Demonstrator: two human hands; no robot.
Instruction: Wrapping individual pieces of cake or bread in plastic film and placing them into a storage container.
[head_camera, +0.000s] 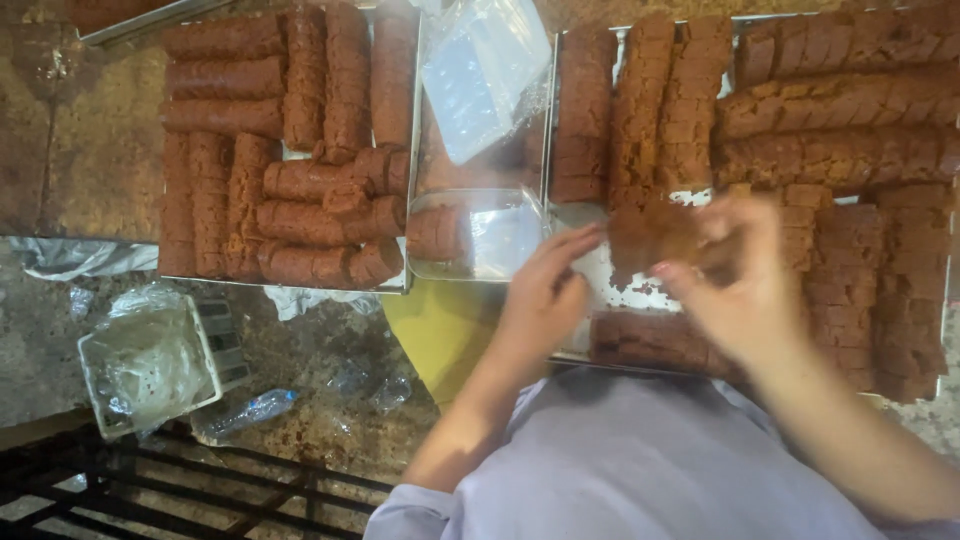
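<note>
My right hand (745, 290) holds up a short stack of brown sliced sweet pieces (650, 235) over the right metal tray (600, 285). My left hand (545, 295) hovers just left of that stack, its fingertips touching or nearly touching the stack's edge. The tray is filled with rows of the same brown sliced blocks (840, 110). One row (650, 340) lies below my hands at the tray's front edge. Both hands are motion-blurred.
A left tray (285, 285) holds reddish-brown rolls (300, 180). Between the trays stands a clear plastic box (470, 235) with a few pieces, and clear plastic wrap (480, 75) above it. A white plastic-lined container (150, 365), a crushed bottle (245, 412) and a black metal rack (150, 490) sit lower left.
</note>
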